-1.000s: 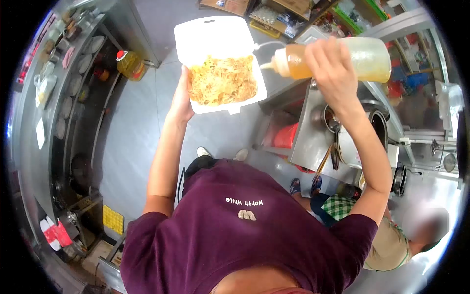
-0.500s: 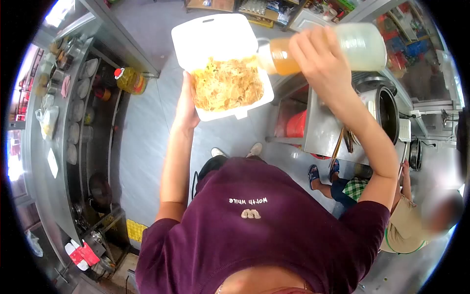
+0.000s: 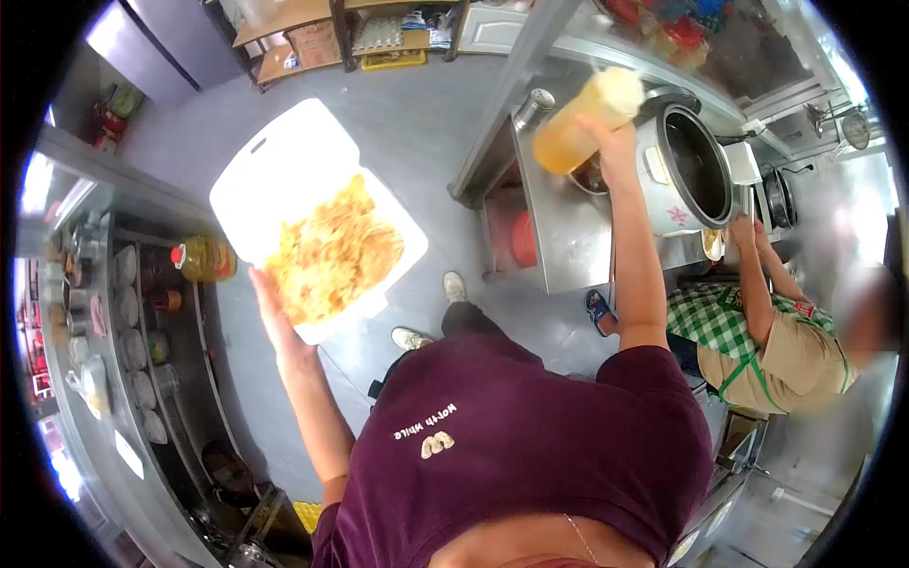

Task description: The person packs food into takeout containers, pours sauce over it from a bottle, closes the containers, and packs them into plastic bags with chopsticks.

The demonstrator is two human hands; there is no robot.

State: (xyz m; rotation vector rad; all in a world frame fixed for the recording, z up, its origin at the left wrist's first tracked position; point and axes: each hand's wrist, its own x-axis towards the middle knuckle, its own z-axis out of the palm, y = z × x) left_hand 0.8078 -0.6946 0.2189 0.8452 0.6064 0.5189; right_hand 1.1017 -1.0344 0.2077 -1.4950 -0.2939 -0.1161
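My left hand [image 3: 284, 317] grips the near left edge of a white foam takeout box [image 3: 284, 156], its lid folded back. Inside the box lies a heap of yellowish-orange noodles [image 3: 336, 251]. Out to the right, my right hand [image 3: 615, 147] is closed around a plastic bottle [image 3: 566, 134] with orange-brown liquid in its lower part. This bottle is slightly blurred, pale at its upper end, and apart from the box. It is over the steel table; whether it touches the top I cannot tell.
A large rice cooker [image 3: 668, 180] stands on the steel table [image 3: 568, 251], with a metal shaker [image 3: 536, 106] at its corner. Another person in a green checked apron [image 3: 720, 317] works at right. Left are a steel rack [image 3: 142, 284] and an oil jug [image 3: 206, 259].
My right hand has carried the bottle away from the box, over the steel table, and turned it from lying sideways to more upright. The box has shifted left and down in view and tilted.
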